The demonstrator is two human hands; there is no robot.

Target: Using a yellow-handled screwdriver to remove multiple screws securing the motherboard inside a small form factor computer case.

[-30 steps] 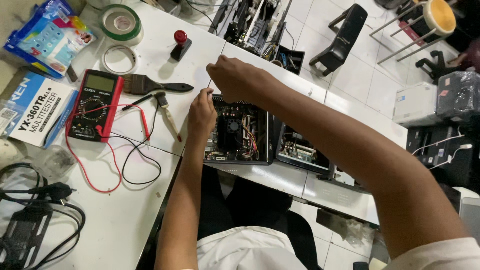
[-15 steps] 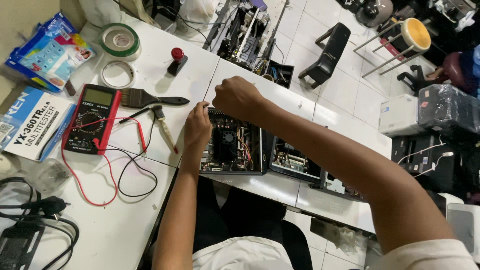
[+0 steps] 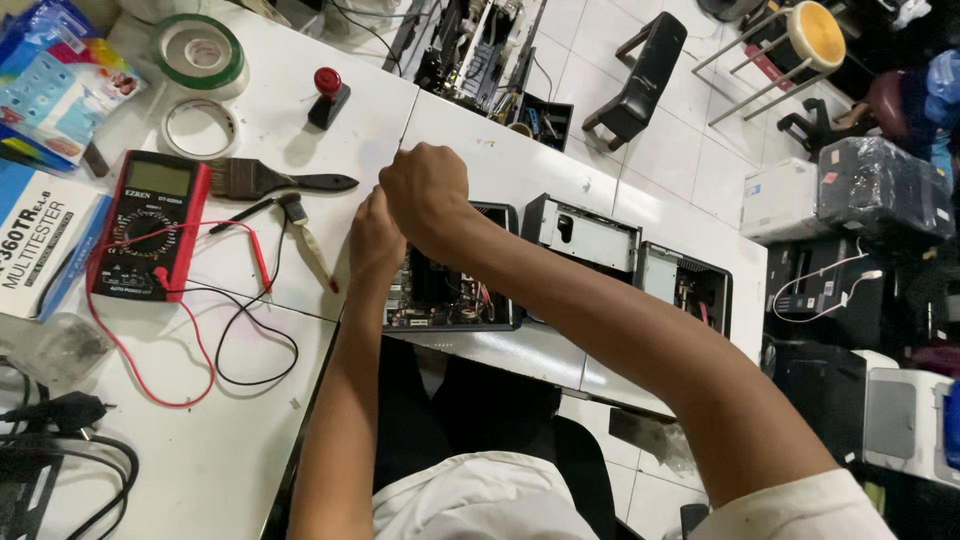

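Observation:
A small open computer case (image 3: pixel 455 305) with its board exposed lies at the table's front edge. My left hand (image 3: pixel 373 240) rests at the case's left edge, fingers curled. My right hand (image 3: pixel 425 195) is a closed fist just above and touching it, over the case's back left corner. Whatever the fingers hold is hidden. A red and black multimeter (image 3: pixel 150 225) lies to the left, its red and black leads (image 3: pixel 215 340) looping over the white table (image 3: pixel 230 450). A black-handled brush (image 3: pixel 270 182) and a smaller brush (image 3: pixel 308 245) lie between the meter and my hands.
Two more small metal cases (image 3: pixel 590 232) (image 3: pixel 690 285) stand right of the open one. Two tape rolls (image 3: pixel 200 55) (image 3: pixel 200 128), a red-knobbed stamp (image 3: pixel 328 95), boxes (image 3: pixel 40 240) and a black adapter with cables (image 3: pixel 50 440) crowd the left. Stool (image 3: pixel 815 35) and printers (image 3: pixel 880 190) stand on the floor.
Both hands have stayed together at the case's left edge; the right fist has dropped slightly closer onto the left hand. The view has shifted a little.

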